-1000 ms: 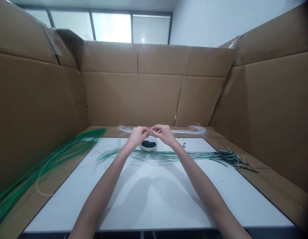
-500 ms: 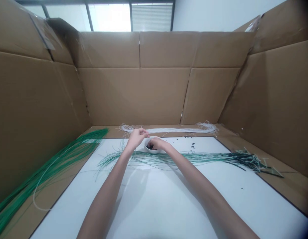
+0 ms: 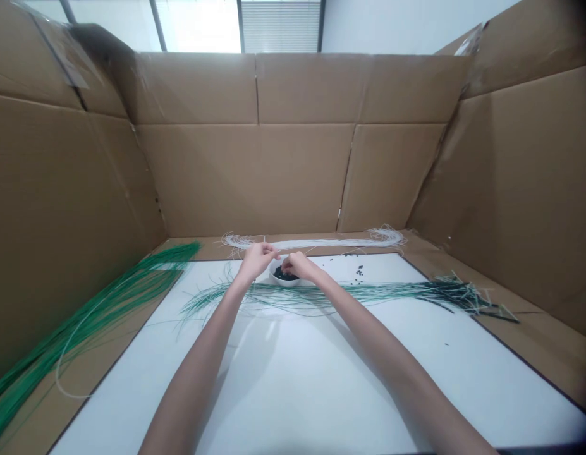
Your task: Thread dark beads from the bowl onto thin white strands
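A small white bowl [image 3: 286, 283] holds many tiny black pieces [image 3: 284, 274], too small to name surely. Over its right side, my right hand [image 3: 299, 265] dips with fingertips pinched together just above the pieces; anything between them is hidden. Beside the bowl's left rim, my left hand [image 3: 258, 259] is raised with thumb and fingers pressed together. What it pinches is too fine to make out. Under both forearms runs a loose bundle of thin green strands [image 3: 368, 292], with dark green ends [image 3: 456, 296] fanned out at the right.
A bundle of white strands [image 3: 321, 242] lies behind the bowl. Thicker green strands [image 3: 112, 309] spread along the left side. Black bits [image 3: 360, 272] are scattered on the white board [image 3: 293, 379] right of the bowl. Cardboard walls [image 3: 245, 177] stand at the back and both sides.
My right hand has lifted slightly from deep in the bowl, and more black pieces show. My left hand stays pinched beside it. The whole view has shifted a little.
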The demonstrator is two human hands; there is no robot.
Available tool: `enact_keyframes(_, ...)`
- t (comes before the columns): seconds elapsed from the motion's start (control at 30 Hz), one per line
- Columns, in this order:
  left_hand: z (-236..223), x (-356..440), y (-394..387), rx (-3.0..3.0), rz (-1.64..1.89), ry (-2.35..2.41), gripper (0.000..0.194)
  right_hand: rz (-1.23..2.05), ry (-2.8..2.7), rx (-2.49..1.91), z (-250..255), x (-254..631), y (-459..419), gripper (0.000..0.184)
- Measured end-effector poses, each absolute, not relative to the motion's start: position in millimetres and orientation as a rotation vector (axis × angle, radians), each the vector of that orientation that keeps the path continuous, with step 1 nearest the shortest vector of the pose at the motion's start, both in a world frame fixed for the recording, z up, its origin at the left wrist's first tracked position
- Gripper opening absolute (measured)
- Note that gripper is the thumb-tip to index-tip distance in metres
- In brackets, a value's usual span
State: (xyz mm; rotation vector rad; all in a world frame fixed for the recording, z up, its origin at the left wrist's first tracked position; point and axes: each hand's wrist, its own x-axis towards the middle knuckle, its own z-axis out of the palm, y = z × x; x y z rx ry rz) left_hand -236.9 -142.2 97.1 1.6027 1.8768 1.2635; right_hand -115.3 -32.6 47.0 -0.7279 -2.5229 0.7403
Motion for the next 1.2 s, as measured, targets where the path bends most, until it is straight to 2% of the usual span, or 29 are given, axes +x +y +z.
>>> enact_keyframes(0.07,97.6,-236.2,-142.6,1.615,1.273,1.868,0.027,0.83,-2.421,-0.706,56.0,-108.8,-35.7,0.012)
enact_keyframes(0.27,99.1,-233.0,-143.8,1.688,1.284,1.796,0.025,1.031,-2.128,-0.62,86.0,-84.1,-47.2,0.039)
enact_keyframes(0.43,102.9,-225.3,-146.7,1.765,1.287,1.733,0.024,1.301,-2.015,-0.457,96.3,-77.5,-57.3,0.037)
enact_keyframes(1.2,103.8,-224.9,-147.8,1.723,1.361,1.711,0.026,1.114,-2.1,-0.464,104.0,-76.6,-62.6,0.031)
